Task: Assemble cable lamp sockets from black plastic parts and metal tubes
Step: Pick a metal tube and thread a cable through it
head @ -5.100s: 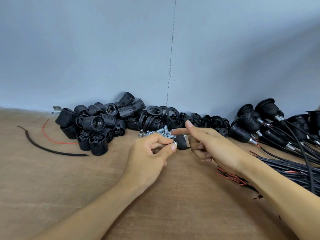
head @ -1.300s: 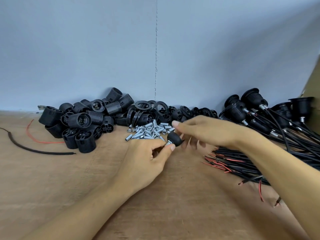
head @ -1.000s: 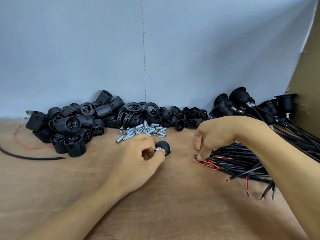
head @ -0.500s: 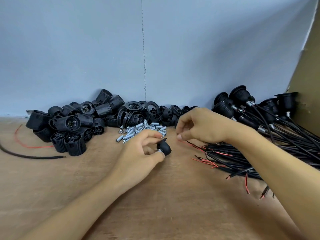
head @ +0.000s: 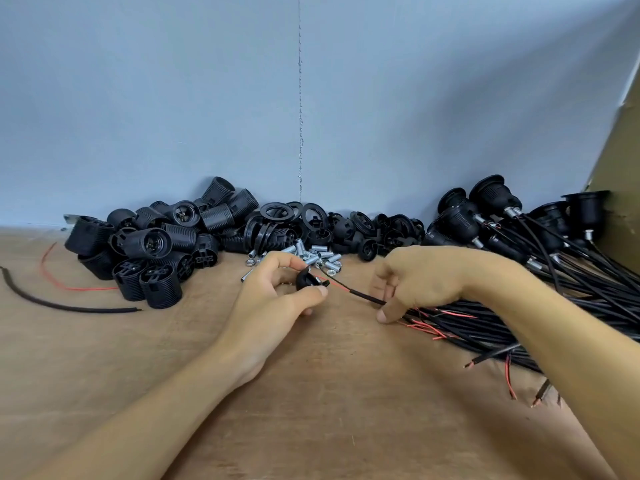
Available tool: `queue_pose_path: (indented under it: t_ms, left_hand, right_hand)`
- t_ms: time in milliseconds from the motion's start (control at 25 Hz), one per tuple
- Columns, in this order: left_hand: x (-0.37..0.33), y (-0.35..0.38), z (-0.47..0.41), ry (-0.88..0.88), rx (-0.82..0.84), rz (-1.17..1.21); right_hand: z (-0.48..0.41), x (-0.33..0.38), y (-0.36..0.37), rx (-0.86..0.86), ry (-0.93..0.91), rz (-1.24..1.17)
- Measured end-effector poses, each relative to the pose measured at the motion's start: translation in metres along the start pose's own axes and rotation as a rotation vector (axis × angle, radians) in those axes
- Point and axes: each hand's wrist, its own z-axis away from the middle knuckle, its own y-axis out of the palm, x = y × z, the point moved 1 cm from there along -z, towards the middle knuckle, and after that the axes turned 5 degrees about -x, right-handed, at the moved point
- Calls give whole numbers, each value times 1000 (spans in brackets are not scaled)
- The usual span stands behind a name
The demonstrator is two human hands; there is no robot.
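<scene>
Head view, only one. Left hand centre of frame just above the wooden worktop, grip clamped on a small black cap, pinched between thumb and index fingertip. Right hand just right of it, fingers curled, grip closed on a thin black cable. The cable runs left from the fingers toward the cap, its bare red and black leads reaching the cap. Cannot tell if the leads are inside the cap. Right index fingertip points down, touching or nearly touching the worktop. Just beyond the left hand lies a loose pile of short metal tubes, some hidden behind the fingers. Far left, along the wall, is a heap of black threaded socket bodies. Black rings sit at far centre, with more small black parts just right of them. Far right is a group of finished sockets with cables attached. Their cable bundle fans out toward the near right, red-tipped ends showing, and passes under the right forearm. On the left worktop lie a loose black cable offcut and a red wire beside it. Blue-grey wall behind, brown cardboard at the right edge.
</scene>
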Motion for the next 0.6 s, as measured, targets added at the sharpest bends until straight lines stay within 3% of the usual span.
queue_pose_path:
  t_ms: [80,200,320,600]
  left_hand:
    - [1,1,-1,4,-28,-2]
    - [1,1,0,-2,-34,4]
    - [0,3,0,3,1,9]
    - [-2,1,7,112,220,-252]
  right_hand:
    - [-5,1,6,-100,-14,-28]
    - [-9,4,11,-386,-109,-255]
    - [-11,15,19,-526,-249,-574]
    - [1,44,5,-833,-467,-1288]
